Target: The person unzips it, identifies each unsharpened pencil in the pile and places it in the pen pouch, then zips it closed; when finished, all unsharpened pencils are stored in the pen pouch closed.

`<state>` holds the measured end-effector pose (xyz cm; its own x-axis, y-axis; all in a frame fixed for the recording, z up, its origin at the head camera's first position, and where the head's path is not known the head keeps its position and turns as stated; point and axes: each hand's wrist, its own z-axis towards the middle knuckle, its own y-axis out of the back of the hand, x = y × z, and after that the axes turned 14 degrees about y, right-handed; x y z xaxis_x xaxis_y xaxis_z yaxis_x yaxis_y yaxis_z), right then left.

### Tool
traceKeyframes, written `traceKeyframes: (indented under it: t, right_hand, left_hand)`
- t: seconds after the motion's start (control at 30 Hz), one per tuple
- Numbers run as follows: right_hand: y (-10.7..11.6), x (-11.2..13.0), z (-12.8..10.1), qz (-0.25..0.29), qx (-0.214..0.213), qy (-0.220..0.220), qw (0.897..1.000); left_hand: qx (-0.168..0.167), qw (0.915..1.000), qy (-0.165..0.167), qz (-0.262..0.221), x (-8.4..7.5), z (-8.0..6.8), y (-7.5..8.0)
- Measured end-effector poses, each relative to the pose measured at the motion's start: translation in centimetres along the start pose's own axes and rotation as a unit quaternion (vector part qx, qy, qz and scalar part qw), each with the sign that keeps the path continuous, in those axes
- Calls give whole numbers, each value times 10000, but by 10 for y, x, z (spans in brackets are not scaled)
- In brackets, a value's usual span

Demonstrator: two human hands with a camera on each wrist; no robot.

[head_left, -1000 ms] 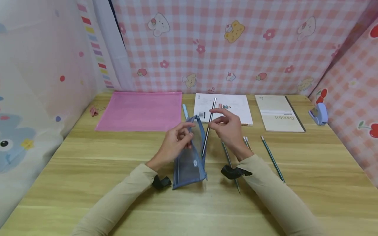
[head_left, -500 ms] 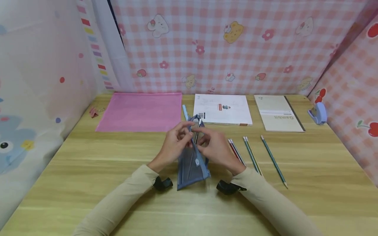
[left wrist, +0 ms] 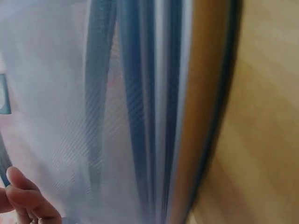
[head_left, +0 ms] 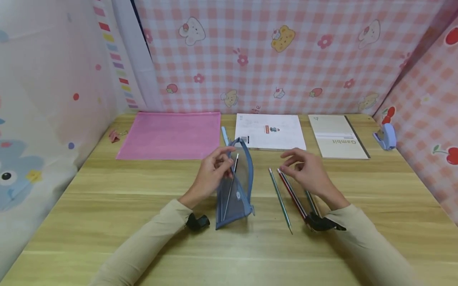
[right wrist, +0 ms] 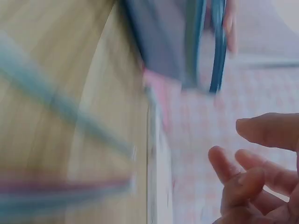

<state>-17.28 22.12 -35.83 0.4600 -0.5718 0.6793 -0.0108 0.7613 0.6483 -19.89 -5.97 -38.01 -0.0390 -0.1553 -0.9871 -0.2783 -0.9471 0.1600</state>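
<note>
My left hand (head_left: 211,171) pinches the upper edge of a blue mesh pencil case (head_left: 241,204), which stands tilted with its mouth gaping to the right. Inside it leans a dark pencil (head_left: 230,188), its capped end near the mouth. My right hand (head_left: 309,174) hovers above the loose pencils; in the right wrist view its thumb and fingers (right wrist: 250,128) are apart with nothing between them. Below and beside it lie a green pencil (head_left: 280,200), a red-and-dark pair of pencils (head_left: 291,192), and a further pencil (head_left: 310,200) partly hidden by the wrist.
Along the back lie a pink pouch (head_left: 171,135), a white book (head_left: 282,127) and a cream notebook (head_left: 336,139). A light blue stick-like item (head_left: 224,135) lies behind the case. A purple tape dispenser (head_left: 387,137) stands far right, a pink clip (head_left: 114,136) far left.
My right hand has lowered a pencil into the case, let it go and moved right to above the loose pencils. The left hand has kept its grip on the case.
</note>
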Motion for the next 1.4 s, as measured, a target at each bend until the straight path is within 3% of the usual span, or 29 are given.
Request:
traceKeyframes:
  t: [0.17, 0.3, 0.4, 0.6, 0.93, 1.2, 1.4]
  right_hand:
    - [36, -30, -23, -701, 464, -424, 9956]
    - [54, -51, -39, -946, 1034, -347, 9895]
    - [56, -60, -46, -850, 1412, -74, 9863]
    - [49, -56, -45, -601, 1898, 202, 9798]
    - [40, -48, -39, -998, 2081, 16, 9730]
    - [31, -34, -33, -2183, 2155, 53, 9518]
    - [36, -34, -27, -1926, 1949, -101, 9617]
  left_hand:
    - [-434, 9978, -58, -501, 0, 1, 7]
    - [-686, 9956, -196, -615, -1, 3, 12]
    - [-686, 9963, -246, -463, 0, 5, 15]
    - [-609, 9976, -255, -203, -1, 6, 12]
    - [-335, 9991, -93, 225, -4, 4, 5]
    - [-314, 9990, -107, 296, -4, 1, 7]
    - [-254, 9993, -102, 254, -5, 0, 7]
